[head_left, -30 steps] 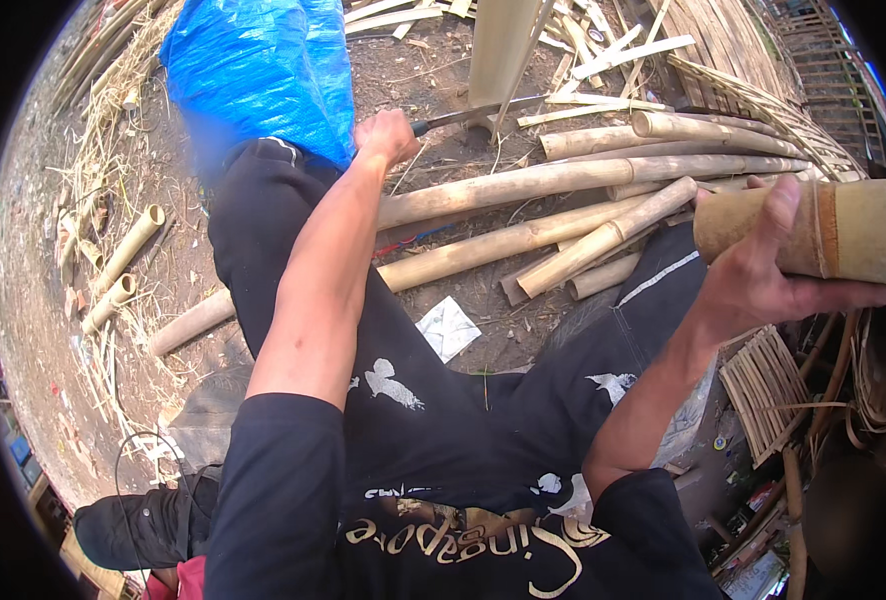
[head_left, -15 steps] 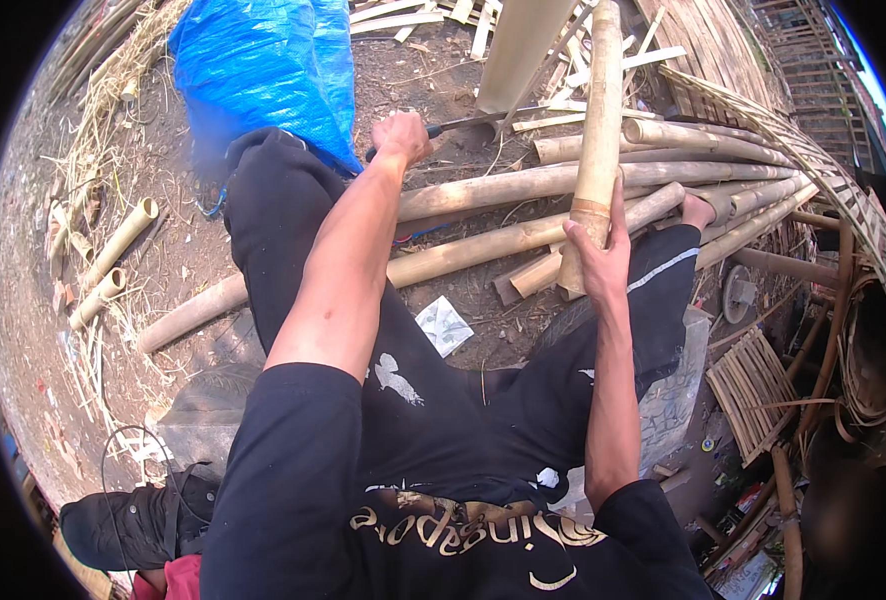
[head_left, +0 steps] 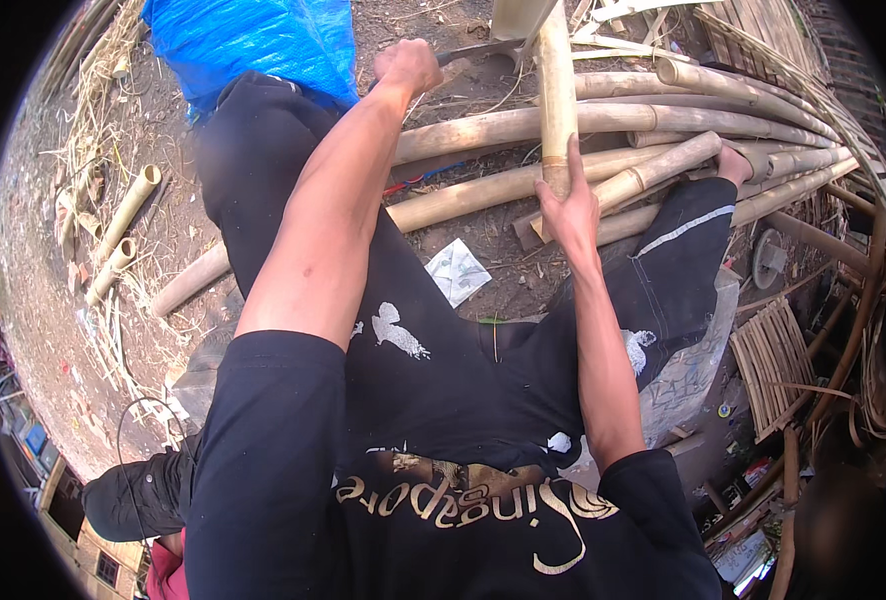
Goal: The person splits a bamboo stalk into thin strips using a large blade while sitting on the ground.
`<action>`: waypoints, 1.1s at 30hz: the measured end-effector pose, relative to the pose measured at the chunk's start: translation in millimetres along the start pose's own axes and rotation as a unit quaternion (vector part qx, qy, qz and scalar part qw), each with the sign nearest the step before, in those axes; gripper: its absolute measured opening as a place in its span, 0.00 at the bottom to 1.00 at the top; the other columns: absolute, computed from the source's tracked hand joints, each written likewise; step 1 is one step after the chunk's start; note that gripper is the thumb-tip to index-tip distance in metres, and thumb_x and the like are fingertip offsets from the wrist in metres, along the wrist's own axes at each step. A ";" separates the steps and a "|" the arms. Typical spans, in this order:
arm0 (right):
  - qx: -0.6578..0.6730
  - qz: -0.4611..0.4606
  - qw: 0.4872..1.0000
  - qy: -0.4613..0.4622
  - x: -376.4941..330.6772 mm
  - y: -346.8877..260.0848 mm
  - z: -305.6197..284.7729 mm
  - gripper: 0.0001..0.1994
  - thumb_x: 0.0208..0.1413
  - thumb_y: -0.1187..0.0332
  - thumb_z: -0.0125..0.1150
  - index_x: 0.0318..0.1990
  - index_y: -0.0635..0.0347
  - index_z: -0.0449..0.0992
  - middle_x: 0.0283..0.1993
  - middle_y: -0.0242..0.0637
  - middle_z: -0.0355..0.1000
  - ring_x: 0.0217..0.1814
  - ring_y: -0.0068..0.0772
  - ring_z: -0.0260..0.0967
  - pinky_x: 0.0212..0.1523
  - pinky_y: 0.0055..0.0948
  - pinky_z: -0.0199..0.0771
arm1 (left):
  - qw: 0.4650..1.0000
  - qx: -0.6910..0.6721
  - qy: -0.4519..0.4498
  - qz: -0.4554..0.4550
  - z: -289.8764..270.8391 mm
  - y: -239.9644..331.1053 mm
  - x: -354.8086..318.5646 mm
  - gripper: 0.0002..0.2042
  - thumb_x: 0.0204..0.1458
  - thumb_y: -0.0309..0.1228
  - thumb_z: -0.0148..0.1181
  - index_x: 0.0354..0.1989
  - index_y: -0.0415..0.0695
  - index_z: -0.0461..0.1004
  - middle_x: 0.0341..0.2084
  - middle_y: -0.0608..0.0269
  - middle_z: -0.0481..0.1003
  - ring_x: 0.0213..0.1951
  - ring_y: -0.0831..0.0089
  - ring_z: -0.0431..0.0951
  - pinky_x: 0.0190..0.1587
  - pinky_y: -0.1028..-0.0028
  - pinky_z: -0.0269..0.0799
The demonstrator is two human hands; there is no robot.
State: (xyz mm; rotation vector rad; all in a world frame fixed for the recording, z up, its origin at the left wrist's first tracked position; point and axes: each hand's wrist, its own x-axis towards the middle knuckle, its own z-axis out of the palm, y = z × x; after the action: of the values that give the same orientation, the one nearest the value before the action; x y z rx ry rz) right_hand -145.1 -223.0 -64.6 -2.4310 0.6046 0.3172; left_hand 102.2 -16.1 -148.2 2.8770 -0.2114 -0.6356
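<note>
The right hand (head_left: 570,212) was wrapped around the near end of a bamboo section (head_left: 556,100), which extended forward from the palm. Left and forward of that grip, the left hand (head_left: 409,66) was clenched on the handle of a long-bladed knife (head_left: 478,49), its blade pointing rightward. Bamboo poles (head_left: 483,130) lay on both sides of the right hand; a blue tarp (head_left: 253,45) lay left of the left hand.

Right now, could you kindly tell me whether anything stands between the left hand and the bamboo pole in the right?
Yes: the knife held in the left hand points toward the bamboo pole, and an upright bamboo piece stands by the knife's far end. Whether it touches the pole, I cannot tell.
</note>
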 end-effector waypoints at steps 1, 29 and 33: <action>-0.004 0.034 0.999 0.008 -8.6 14.1 17.0 0.49 0.52 0.68 0.65 0.77 0.40 0.39 0.51 0.65 0.73 0.48 0.64 0.75 0.51 0.46 0.74 | 0.998 0.011 0.016 0.054 -2.0 7.6 -2.9 0.14 0.47 0.34 0.57 0.37 0.41 0.84 0.38 0.45 0.82 0.44 0.55 0.84 0.44 0.62 0.80; 0.507 0.177 0.834 -0.125 -5.9 18.7 -5.1 0.20 0.50 0.70 0.67 0.49 0.68 0.69 0.35 0.41 0.75 0.29 0.33 0.77 0.27 0.33 0.80 | 0.999 0.005 0.014 -0.033 -40.4 -12.0 -16.0 0.19 0.47 0.36 0.59 0.43 0.36 0.82 0.42 0.43 0.81 0.46 0.50 0.82 0.47 0.59 0.78; 0.535 0.198 0.812 -0.125 -4.4 23.2 -4.9 0.21 0.51 0.70 0.65 0.52 0.64 0.67 0.37 0.40 0.74 0.28 0.32 0.77 0.27 0.32 0.80 | 0.999 0.026 0.001 -0.018 -38.1 -5.2 -7.5 0.18 0.46 0.35 0.59 0.42 0.36 0.82 0.42 0.41 0.81 0.46 0.49 0.82 0.46 0.60 0.79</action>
State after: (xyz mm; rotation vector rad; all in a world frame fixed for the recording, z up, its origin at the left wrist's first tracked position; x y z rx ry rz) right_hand -159.9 -241.0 -70.9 -1.1441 0.8612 0.3278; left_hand 112.3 -3.9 -112.4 2.9383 -0.1777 -0.6431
